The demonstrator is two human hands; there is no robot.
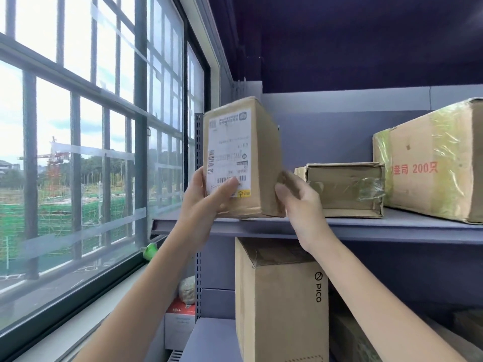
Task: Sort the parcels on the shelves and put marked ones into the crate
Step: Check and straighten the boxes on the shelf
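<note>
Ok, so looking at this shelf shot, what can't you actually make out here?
- Shipping label on the upright parcel, head view: print too blurred to read; left hand covers its lower part.
- Any mark on that parcel: cannot tell.
- Large taped box: cut off by the right edge, red print partly lost.
- Crate: not in view.
- Right hand: fingertips hidden behind the parcel.

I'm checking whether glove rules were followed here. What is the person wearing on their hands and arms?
Nothing that shows. The left hand and right hand are bare, with no gloves, rings or watch visible. Both forearms are uncovered down to the bottom edge of the picture, so no sleeve appears in view. The fingers carry no tape or markings.
</note>
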